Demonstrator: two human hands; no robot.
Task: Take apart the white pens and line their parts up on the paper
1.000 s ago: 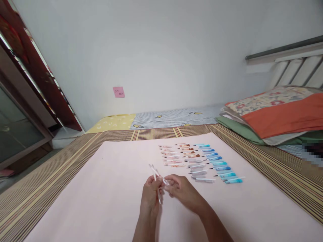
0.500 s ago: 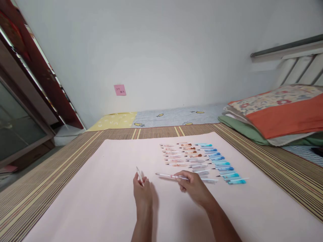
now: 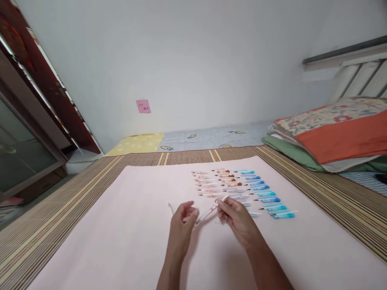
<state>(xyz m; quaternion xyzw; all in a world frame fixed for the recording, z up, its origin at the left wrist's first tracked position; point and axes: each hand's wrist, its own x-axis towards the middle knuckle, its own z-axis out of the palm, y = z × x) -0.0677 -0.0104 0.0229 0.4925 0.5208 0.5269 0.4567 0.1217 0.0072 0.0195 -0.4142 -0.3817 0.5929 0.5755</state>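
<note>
My right hand [image 3: 237,219] pinches a thin white pen [image 3: 211,210] that slants down towards my left hand [image 3: 182,222]. The left fingers are curled close to the pen's lower end, and a thin clear stick [image 3: 171,208] pokes out behind that hand, held in it. Both hands hover over a pale pink sheet [image 3: 121,237]. Just beyond them lie several small pens and caps in neat columns: pinkish ones [image 3: 205,184], orange-brown ones [image 3: 228,180] and blue ones [image 3: 262,192].
The pink sheet lies on a striped mat [image 3: 60,201] on a bed. Folded quilts and an orange pillow [image 3: 338,137] are stacked at the right. A pink sticky note [image 3: 143,106] is on the wall, and a dark cabinet [image 3: 27,133] stands at the left.
Half a second ago my hands were apart, each with one piece. Now they have come together again and the right hand's pen is tilted towards the left hand.
</note>
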